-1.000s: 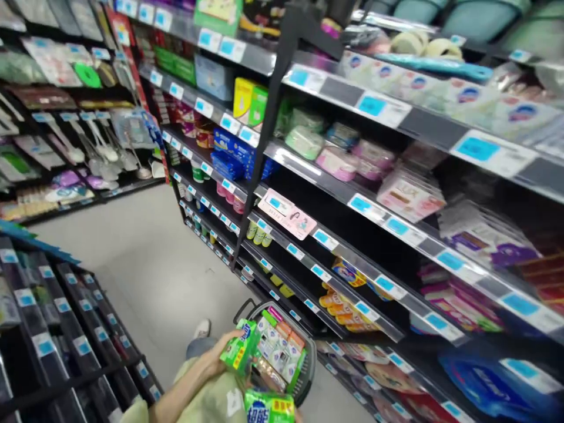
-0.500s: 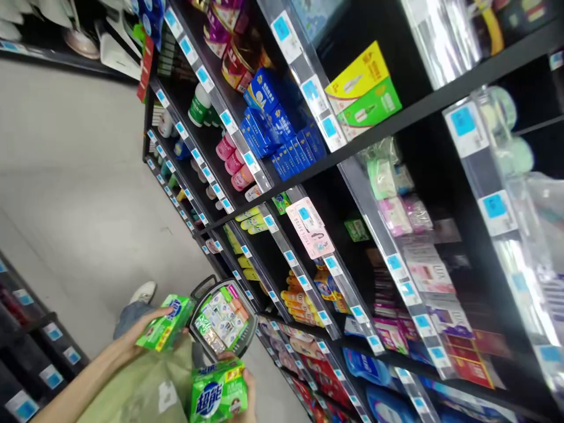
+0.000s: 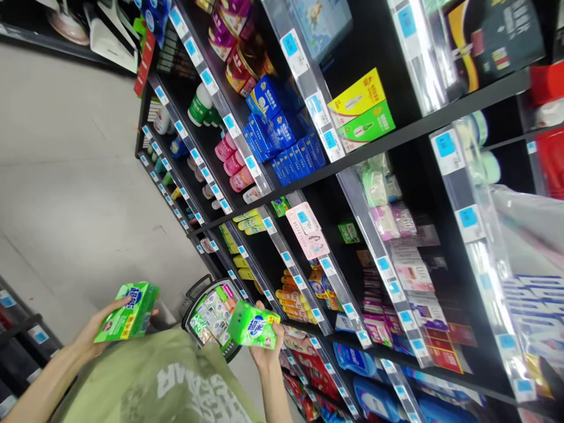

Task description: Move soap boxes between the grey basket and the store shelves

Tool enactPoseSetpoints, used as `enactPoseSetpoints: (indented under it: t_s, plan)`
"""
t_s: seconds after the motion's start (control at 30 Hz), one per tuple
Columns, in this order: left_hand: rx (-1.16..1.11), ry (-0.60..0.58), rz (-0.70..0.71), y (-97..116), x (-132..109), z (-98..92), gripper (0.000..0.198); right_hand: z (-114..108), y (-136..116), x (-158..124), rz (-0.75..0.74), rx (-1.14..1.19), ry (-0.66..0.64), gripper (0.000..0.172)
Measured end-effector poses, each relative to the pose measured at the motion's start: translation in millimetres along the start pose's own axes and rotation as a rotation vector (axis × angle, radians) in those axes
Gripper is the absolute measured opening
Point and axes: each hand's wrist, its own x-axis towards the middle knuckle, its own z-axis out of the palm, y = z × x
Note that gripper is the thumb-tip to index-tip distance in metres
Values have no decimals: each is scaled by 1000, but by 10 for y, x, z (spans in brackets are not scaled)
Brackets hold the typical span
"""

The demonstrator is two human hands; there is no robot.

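Left hand is gripping a green soap pack, now moving clear left of the shopping basket; right hand is clasping a second soap pack, raising it beside the basket rim

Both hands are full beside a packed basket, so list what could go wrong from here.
1. The right hand grips the right pack by one end only, so it could slip and drop.
2. The basket looks full to the rim, so anything added may slide off.
3. The left hand holds the left pack out over the floor, and no hand is free to catch a fall.
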Motion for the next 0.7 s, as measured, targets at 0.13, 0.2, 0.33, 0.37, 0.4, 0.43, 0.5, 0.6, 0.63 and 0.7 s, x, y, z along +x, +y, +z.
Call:
enactPoseSetpoints:
  t_s: [0.13, 0.2, 0.33, 0.37, 0.4, 0.43, 0.5, 0.6, 0.63, 0.7]
  plan:
    - [9, -30, 71, -30, -15, -39, 35, 1, -89, -13, 6, 123, 74, 44]
    - [32, -66, 90, -24, -61, 26, 36, 39, -115, -23, -1, 170, 131, 40]
    - [20, -106, 24, 31, -170, 276, 42, 203, -149, 1, -145, 217, 154, 44]
    - [27, -123, 21, 48, -185, 340, 44, 251, -149, 15, -180, 230, 146, 46]
    - [45, -145, 26, 66, -194, 398, 47, 298, -146, 30, -206, 243, 138, 48]
    - [70, -172, 32, 88, -200, 448, 49, 344, -139, 43, -223, 256, 134, 49]
    - [133, -208, 17, 145, -207, 530, 51, 426, -121, 58, -247, 287, 125, 51]
    - [220, -238, -15, 259, -230, 611, 49, 520, -97, 51, -257, 336, 97, 49]
    - [247, -237, -19, 298, -241, 629, 48, 541, -91, 45, -252, 359, 91, 47]
    - [287, -226, -16, 364, -260, 652, 47, 567, -81, 36, -222, 429, 111, 41]
